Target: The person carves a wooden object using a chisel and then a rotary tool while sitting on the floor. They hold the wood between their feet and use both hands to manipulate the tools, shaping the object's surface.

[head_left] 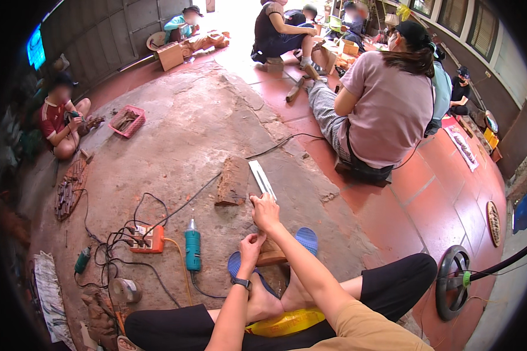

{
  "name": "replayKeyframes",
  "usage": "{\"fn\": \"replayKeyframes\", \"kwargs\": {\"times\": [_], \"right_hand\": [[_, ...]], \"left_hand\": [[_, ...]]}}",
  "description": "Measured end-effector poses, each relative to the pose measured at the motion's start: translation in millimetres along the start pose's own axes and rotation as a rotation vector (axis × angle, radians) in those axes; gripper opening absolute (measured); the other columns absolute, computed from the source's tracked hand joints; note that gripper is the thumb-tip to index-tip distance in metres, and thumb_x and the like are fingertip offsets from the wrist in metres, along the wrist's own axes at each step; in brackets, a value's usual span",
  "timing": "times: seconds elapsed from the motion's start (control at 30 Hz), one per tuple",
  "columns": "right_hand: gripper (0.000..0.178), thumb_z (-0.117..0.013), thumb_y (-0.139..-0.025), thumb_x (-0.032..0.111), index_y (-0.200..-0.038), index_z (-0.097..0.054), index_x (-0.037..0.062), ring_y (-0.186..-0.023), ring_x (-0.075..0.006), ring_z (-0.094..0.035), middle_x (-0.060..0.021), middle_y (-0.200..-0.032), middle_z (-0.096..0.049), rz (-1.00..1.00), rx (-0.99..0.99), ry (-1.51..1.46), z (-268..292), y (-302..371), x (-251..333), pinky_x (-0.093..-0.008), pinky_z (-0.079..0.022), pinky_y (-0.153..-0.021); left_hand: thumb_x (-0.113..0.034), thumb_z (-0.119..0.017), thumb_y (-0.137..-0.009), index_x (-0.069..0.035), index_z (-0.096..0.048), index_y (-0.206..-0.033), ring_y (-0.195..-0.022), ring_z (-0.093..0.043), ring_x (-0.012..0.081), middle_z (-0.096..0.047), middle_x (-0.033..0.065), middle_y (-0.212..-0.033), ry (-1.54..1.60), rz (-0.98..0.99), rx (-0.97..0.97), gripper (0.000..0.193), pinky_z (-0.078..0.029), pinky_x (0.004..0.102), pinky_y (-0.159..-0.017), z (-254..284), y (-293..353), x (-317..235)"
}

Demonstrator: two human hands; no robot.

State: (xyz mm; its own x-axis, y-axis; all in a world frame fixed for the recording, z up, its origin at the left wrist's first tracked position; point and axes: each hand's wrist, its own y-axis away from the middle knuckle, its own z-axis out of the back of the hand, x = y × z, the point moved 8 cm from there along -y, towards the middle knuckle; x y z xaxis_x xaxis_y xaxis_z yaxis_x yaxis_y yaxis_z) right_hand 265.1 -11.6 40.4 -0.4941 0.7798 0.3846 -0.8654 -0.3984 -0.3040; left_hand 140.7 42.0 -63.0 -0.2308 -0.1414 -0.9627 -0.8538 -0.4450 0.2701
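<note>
My right hand reaches forward with its fingers bent together, at the near end of a white flat strip. What it grips, if anything, is hidden. Closer to my body, my left hand, with a dark watch on the wrist, has thumb and fingertips pinched together. Something small may be in that pinch, but I cannot make it out. Below the hands, a brown piece of wood lies between my feet in blue sandals. A rough wooden block rests left of the strip.
A teal power tool stands by an orange power strip with tangled black cords. Further left lie a second teal tool and a tape roll. A pink basket sits ahead. A person sits at right; others work around.
</note>
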Motion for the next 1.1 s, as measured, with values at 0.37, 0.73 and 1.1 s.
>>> {"fn": "replayKeyframes", "kwargs": {"times": [0.37,0.73,1.1], "right_hand": [[0.038,-0.066,-0.077,0.010,-0.115,-0.067,0.0182,-0.096,-0.0309,-0.059,-0.0119,-0.098,-0.056,0.048,0.014,-0.087,11.5,29.8,22.6,-0.0425,-0.054,-0.074],[0.039,-0.067,-0.076,0.009,-0.114,-0.068,0.0178,-0.095,-0.0301,-0.058,-0.0099,-0.098,-0.056,0.057,0.014,-0.144,14.0,45.6,36.4,-0.0416,-0.053,-0.075],[0.046,-0.067,-0.073,0.008,-0.116,-0.067,0.0255,-0.098,-0.0323,-0.057,-0.0117,-0.100,-0.056,0.058,0.031,-0.140,-12.0,23.0,30.3,-0.0423,-0.053,-0.080]], "left_hand": [[-0.021,-0.076,-0.084,0.004,-0.070,-0.094,-0.065,-0.057,0.0080,-0.068,0.0032,-0.074,-0.081,-0.045,-0.065,0.028,-0.047,0.0261,-0.060,17.0,-10.8,23.5],[-0.026,-0.078,-0.081,0.004,-0.071,-0.093,-0.065,-0.060,0.0112,-0.069,0.0061,-0.071,-0.129,-0.086,-0.138,0.033,-0.049,0.0296,-0.062,32.8,-6.8,14.4],[-0.016,-0.074,-0.085,0.003,-0.071,-0.093,-0.065,-0.051,0.0055,-0.062,-0.0025,-0.071,-0.149,-0.091,-0.105,0.021,-0.044,0.0246,-0.058,26.5,-4.2,7.0]]}}
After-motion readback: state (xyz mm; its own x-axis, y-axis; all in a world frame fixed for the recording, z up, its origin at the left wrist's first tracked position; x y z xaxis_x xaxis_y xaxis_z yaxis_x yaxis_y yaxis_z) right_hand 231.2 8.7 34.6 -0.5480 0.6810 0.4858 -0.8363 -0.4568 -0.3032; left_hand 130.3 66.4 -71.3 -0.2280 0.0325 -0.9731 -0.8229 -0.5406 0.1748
